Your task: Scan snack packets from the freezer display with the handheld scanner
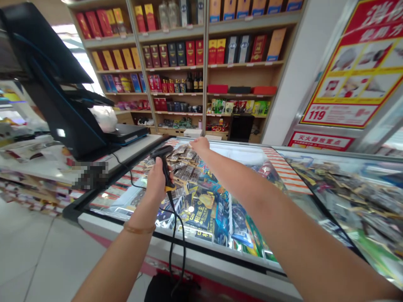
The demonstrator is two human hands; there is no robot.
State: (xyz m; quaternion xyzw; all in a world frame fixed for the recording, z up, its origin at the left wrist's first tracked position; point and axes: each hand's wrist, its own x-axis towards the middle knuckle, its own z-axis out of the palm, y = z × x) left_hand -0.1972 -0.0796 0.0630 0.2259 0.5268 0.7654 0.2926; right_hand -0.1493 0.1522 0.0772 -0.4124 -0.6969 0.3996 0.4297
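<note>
An amber-coloured bangle (pixel 139 229) circles the left wrist (pixel 147 209).

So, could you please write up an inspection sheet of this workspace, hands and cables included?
Surface: glass-topped display case with a light front edge; colourful packages show through the glass.
Job's things: black scanner, yellow at the handle's base; brown packets near the right hand, on or under the glass unclear.
Clutter: many loose packets heaped in the right-hand section; black terminal on the side counter.
Hands: left hand grips the scanner; right hand is at the case's far side, its hold unclear.
Cables: black cable hangs in a loop below the scanner; thin cord near the terminal.
Surroundings: shelves of boxed goods behind; red-and-yellow poster at right; tiled floor at left.
</note>
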